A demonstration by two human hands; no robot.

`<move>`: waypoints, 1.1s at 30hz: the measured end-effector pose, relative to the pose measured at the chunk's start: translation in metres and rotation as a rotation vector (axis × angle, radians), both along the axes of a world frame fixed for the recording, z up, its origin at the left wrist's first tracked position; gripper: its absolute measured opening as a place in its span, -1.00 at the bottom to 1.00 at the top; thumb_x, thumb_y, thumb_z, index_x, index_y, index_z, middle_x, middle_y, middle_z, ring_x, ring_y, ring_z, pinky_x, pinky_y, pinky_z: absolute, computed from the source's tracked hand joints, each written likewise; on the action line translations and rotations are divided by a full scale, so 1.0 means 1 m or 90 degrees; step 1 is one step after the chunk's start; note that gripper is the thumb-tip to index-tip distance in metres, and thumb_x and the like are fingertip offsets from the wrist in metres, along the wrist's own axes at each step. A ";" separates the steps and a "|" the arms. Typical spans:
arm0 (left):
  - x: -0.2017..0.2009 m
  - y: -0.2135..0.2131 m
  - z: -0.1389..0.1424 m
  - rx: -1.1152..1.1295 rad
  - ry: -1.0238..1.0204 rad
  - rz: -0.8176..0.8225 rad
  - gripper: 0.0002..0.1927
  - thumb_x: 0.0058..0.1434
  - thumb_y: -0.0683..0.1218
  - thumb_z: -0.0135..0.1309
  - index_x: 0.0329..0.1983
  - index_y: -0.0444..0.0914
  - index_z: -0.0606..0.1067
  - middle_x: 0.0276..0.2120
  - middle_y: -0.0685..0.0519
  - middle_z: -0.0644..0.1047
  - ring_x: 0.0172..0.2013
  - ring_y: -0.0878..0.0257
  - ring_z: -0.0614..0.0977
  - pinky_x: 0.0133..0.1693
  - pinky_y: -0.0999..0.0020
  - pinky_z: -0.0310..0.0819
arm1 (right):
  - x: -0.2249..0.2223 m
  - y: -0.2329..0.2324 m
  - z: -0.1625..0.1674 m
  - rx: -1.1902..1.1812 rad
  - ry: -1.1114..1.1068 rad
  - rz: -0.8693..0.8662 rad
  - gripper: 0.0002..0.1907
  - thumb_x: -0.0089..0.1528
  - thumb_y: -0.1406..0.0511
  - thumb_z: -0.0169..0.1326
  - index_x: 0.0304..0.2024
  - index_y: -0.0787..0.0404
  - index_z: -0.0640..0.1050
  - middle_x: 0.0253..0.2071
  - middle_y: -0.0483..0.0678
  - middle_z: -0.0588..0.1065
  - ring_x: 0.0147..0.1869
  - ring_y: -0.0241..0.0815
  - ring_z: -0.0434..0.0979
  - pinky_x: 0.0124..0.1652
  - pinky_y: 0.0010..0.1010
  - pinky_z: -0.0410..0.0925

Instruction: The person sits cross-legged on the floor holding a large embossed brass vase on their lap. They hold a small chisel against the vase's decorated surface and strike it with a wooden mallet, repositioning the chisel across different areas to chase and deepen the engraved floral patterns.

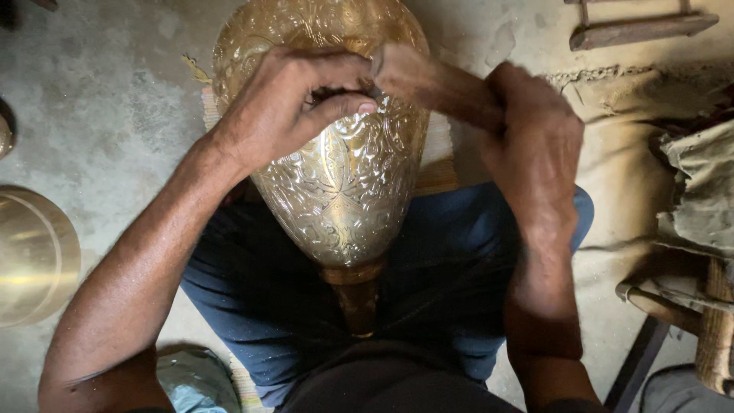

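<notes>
A large engraved brass vase point(344, 183) lies across my lap, its narrow neck toward me and its wide body pointing away. My left hand point(287, 107) presses on the vase's upper side, fingers curled around a small dark tool that is mostly hidden. My right hand point(531, 145) is closed on a wooden mallet point(428, 80), whose blurred head sits right by my left fingers above the vase.
A plain brass bowl point(34, 256) sits on the concrete floor at the left. A wooden block point(642, 29) lies at the top right. Folded cloth and a woven stool point(703, 229) stand at the right. My blue trousers point(451, 268) lie under the vase.
</notes>
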State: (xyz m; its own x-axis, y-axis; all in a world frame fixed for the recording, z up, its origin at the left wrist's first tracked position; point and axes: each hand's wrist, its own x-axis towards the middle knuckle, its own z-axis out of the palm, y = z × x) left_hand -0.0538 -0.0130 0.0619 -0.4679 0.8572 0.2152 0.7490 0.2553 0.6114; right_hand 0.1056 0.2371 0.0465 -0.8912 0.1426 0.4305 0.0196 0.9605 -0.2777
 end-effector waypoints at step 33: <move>-0.002 0.002 0.002 0.072 0.037 -0.023 -0.65 0.33 -0.08 0.27 0.14 -0.27 0.58 -0.02 -0.11 0.66 -0.12 0.17 0.74 -0.08 0.26 0.72 | -0.005 -0.009 0.003 -0.161 0.047 0.040 -0.71 0.31 0.37 0.34 -0.06 0.34 0.48 -0.19 0.21 0.55 -0.13 0.23 0.59 -0.20 -0.12 0.44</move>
State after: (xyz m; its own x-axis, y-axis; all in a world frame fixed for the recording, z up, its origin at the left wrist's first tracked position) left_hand -0.0559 -0.0109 0.0636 -0.4207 0.8422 0.3372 0.7912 0.1588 0.5906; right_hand 0.1007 0.2280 0.0498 -0.8692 0.1990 0.4527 -0.0675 0.8591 -0.5073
